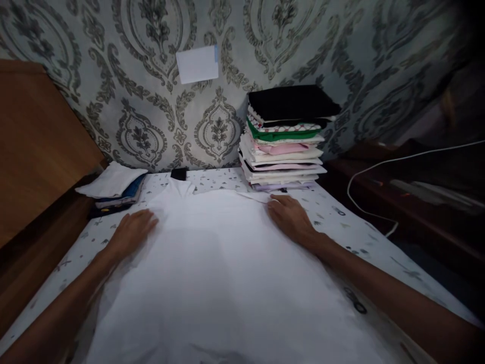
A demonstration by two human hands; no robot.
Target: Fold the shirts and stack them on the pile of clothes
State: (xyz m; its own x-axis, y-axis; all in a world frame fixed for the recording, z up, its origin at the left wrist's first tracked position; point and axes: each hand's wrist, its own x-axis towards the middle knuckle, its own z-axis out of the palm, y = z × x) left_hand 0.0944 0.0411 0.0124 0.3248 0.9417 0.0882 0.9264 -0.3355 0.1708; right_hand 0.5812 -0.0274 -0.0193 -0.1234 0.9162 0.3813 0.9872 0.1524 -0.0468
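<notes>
A white cloth garment (212, 263) lies spread over the bed, its lower part running out of view toward me. At its upper left edge is my left hand (132, 230), slightly blurred, fingers stretched over the cloth and holding nothing that I can see. My right hand (290, 217) is closed at the upper right corner, fingertips on the garment's edge, where a fold line runs to them. The sides of the garment look smeared by motion.
A tall stack of folded clothes (284, 151), black on top, stands by the patterned wall (215, 121). A smaller folded pile (113, 184) sits at left beside a wooden panel (41, 146). White paper (197, 64) hangs on the wall. A white cable (373, 167) curves at right.
</notes>
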